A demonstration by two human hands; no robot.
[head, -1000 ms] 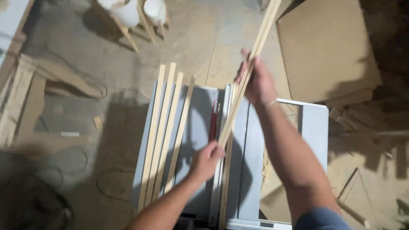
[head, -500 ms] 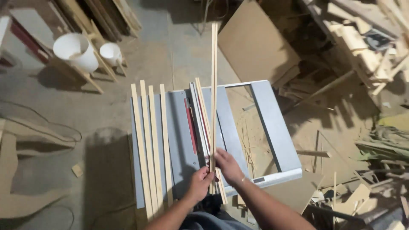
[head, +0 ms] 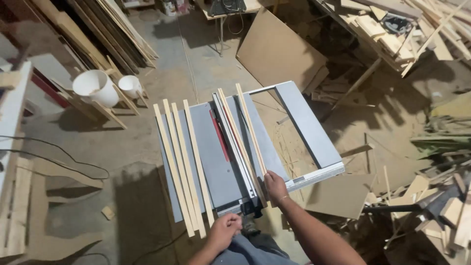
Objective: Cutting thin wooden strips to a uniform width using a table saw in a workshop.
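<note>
Raised half a second ago, the two wood strips (head: 245,132) are now lying flat on the saw counter (head: 314,132), just right of the rail fence (head: 234,145). Right hand (head: 275,187) is resting on their near ends, fingers curled over them, grip partly closed. Left hand (head: 223,231) is hanging loosely curled at the counter's near edge, holding nothing, close to the ends of four spare strips (head: 182,167) on the left side. Long axis of the strips is running away from the person, tilting slightly left; right hand is nearer. White buckets (head: 105,87) are standing well apart.
</note>
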